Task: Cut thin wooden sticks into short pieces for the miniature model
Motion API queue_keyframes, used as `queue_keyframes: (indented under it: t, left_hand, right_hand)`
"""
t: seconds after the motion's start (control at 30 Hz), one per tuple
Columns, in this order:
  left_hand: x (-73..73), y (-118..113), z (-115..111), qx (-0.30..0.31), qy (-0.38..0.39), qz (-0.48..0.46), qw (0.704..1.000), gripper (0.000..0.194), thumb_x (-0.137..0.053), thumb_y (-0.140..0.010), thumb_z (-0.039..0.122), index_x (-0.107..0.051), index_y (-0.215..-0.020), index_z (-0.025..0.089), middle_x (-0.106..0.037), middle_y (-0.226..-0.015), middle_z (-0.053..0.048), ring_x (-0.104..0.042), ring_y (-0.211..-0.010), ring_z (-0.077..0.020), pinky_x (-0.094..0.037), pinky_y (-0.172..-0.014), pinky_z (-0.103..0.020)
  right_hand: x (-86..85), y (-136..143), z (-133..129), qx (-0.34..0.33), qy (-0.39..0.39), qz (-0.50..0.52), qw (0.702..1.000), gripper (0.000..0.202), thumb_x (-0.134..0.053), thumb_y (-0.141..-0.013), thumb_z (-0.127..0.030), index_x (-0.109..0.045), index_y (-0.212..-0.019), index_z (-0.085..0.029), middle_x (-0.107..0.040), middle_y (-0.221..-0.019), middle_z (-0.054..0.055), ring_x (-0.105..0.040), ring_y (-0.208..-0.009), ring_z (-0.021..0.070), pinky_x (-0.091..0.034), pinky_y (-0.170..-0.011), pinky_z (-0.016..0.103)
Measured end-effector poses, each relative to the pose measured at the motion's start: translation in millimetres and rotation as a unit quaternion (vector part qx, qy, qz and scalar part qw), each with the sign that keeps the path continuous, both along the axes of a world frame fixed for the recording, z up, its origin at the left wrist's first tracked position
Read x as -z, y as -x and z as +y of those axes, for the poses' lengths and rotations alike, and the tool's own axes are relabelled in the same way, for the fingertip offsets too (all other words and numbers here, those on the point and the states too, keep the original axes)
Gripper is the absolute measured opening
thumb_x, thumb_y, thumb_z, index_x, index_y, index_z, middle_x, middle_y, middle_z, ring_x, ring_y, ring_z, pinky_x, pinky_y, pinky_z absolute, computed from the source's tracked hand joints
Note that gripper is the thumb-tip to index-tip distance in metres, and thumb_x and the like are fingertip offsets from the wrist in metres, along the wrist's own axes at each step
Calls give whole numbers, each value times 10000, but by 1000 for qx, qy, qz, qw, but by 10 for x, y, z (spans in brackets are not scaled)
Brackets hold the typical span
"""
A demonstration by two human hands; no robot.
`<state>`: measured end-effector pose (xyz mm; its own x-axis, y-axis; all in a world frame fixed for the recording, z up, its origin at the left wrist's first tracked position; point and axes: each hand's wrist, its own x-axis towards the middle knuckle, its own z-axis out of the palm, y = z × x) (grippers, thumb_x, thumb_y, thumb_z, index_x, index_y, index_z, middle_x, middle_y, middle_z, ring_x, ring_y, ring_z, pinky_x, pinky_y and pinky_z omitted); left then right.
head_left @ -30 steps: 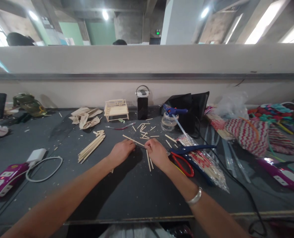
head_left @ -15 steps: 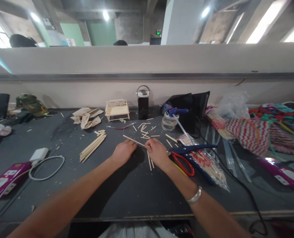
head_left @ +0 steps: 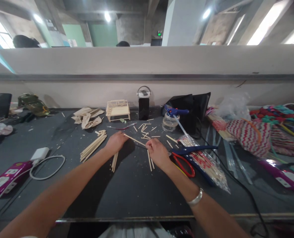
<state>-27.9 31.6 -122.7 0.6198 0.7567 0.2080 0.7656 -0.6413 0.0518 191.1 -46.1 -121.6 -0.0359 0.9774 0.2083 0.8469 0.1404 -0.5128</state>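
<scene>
A thin wooden stick point(head_left: 135, 140) slants between my two hands, low over the dark table. My left hand point(head_left: 116, 141) has its fingers closed at the stick's left end. At the other end, my right hand point(head_left: 158, 152) pinches it, fingertips partly hidden. Short sticks point(head_left: 150, 160) lie below my right hand, and a few more sticks point(head_left: 114, 162) lie beside my left wrist. Left of my left hand rests a bundle of longer sticks point(head_left: 92, 147). Cut stick pieces point(head_left: 144, 129) are scattered beyond my hands. Farther back stands a small furniture model point(head_left: 118, 109) made of sticks.
A blue glue gun point(head_left: 175, 111) rests on a glass jar point(head_left: 168, 124). Red-and-blue-handled cutters point(head_left: 186, 155) lie near a plastic bag of sticks point(head_left: 211, 165). A phone point(head_left: 143, 109), crumpled paper point(head_left: 88, 118), a purple power strip point(head_left: 9, 178) and a black cable point(head_left: 233, 178) are around.
My left hand has shifted left and slightly away from me to the stick's left end, uncovering sticks by its wrist. My right hand has stayed nearly in place.
</scene>
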Motion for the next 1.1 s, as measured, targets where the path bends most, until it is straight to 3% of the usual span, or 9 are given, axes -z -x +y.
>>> queue_keyframes:
  t: [0.1, 0.17, 0.27, 0.33, 0.53, 0.67, 0.83, 0.97, 1.1]
  left_hand:
    - [-32, 54, 169, -69, -5, -35, 997, 226, -438, -880, 169, -664, -878, 164, -684, -936, -89, -585, -944, -212, -427, -893, -332]
    - [-37, 130, 133, -113, -11, -55, 992, 245, -414, -883, 167, -654, -934, 161, -690, -977, -92, -601, -941, -214, -443, -859, -327]
    - [-39, 285, -135, -178, 13, -78, 981, 246, -419, -872, 185, -647, -964, 174, -711, -938, -69, -638, -851, -200, -464, -741, -294]
    - [-53, 370, -386, -231, 86, -100, 964, 236, -441, -874, 258, -647, -966, 188, -715, -878, -51, -647, -792, -193, -449, -679, -274]
    - [-102, 424, -882, -226, 142, -66, 961, 293, -484, -867, 351, -598, -1066, 169, -669, -839, -51, -616, -750, -193, -385, -621, -269]
    - [-89, 461, -911, -220, 155, -76, 960, 289, -478, -869, 303, -594, -1107, 188, -649, -830, -38, -599, -735, -180, -372, -620, -262]
    - [-66, 505, -901, -190, 159, -96, 964, 310, -447, -873, 263, -628, -1125, 256, -648, -894, -31, -607, -792, -176, -402, -672, -256]
    - [-81, 474, -914, -188, 160, -93, 965, 325, -424, -881, 258, -658, -1105, 234, -655, -981, -58, -621, -881, -196, -426, -746, -277]
    - [-89, 437, -921, -182, 161, -90, 966, 332, -425, -879, 243, -660, -1113, 225, -656, -1004, -69, -626, -896, -199, -431, -759, -279]
  right_hand:
    - [-2, -12, -5, 2, -1, 1, 1000, 141, -475, -899, -180, -599, -834, -188, -605, -888, 36, -557, -850, 155, -364, -731, 243]
    - [1, -15, -9, -5, -4, -3, 1000, 141, -472, -902, -179, -596, -836, -188, -604, -883, 34, -558, -851, 153, -364, -736, 242]
    - [8, -6, -19, -28, 2, -29, 999, 142, -473, -900, -170, -598, -835, -184, -607, -875, 32, -560, -842, 152, -364, -735, 243]
    - [6, 0, -35, -50, 10, -51, 997, 139, -482, -892, -161, -602, -827, -181, -611, -869, 32, -561, -840, 152, -363, -739, 243]
    - [-93, -7, -151, -123, 54, -130, 982, 145, -494, -870, -140, -608, -793, -187, -616, -838, 18, -579, -781, 140, -354, -698, 242]
    - [-188, 71, -245, -163, 78, -216, 959, 151, -506, -819, -72, -617, -819, -175, -631, -865, 43, -595, -797, 159, -351, -685, 257]
    - [-207, 206, -169, -140, 14, -325, 935, 155, -504, -800, -54, -614, -887, -121, -627, -914, 122, -594, -883, 245, -376, -735, 323]
    - [-197, 222, -13, -98, 2, -337, 936, 160, -476, -832, -57, -601, -913, -116, -623, -956, 143, -586, -918, 244, -380, -743, 326]
    - [-172, 212, 23, -120, -9, -318, 940, 150, -485, -836, -64, -597, -901, -141, -623, -955, 117, -581, -905, 219, -368, -723, 305]
